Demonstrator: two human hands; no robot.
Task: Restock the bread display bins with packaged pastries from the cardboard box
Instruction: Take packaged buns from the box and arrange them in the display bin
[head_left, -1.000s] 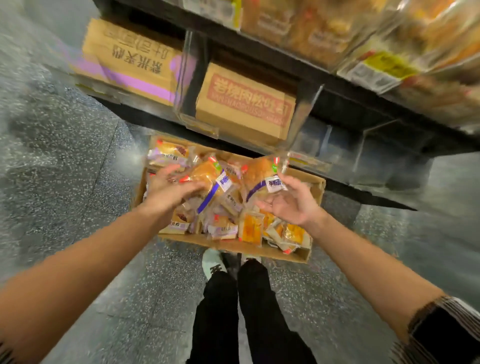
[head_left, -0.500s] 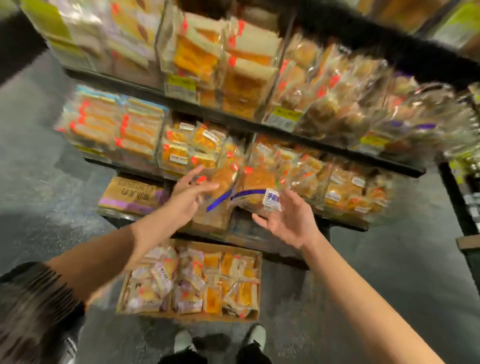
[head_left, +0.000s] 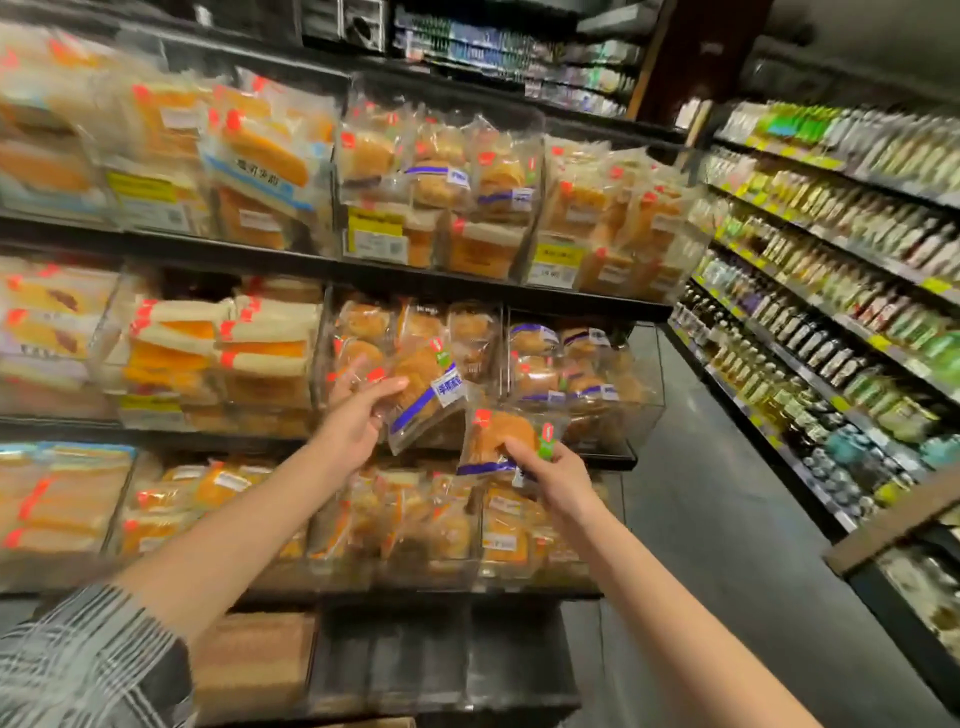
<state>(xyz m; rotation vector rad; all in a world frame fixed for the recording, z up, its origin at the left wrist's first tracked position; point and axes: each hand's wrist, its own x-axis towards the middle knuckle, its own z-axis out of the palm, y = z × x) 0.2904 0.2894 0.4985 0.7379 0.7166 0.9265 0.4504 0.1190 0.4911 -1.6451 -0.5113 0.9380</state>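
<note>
Both hands are now lifting from the floor box up to the middle shelf. The left hand (head_left: 349, 426) is pressing its pastry pack (head_left: 423, 395) against the clear bin (head_left: 410, 364), while the right hand (head_left: 558, 475) is holding the second pack (head_left: 501, 441) just below.

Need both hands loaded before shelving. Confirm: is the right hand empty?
No, the right hand grips a packaged pastry in front of the display bins, while the left hand holds another.
</note>
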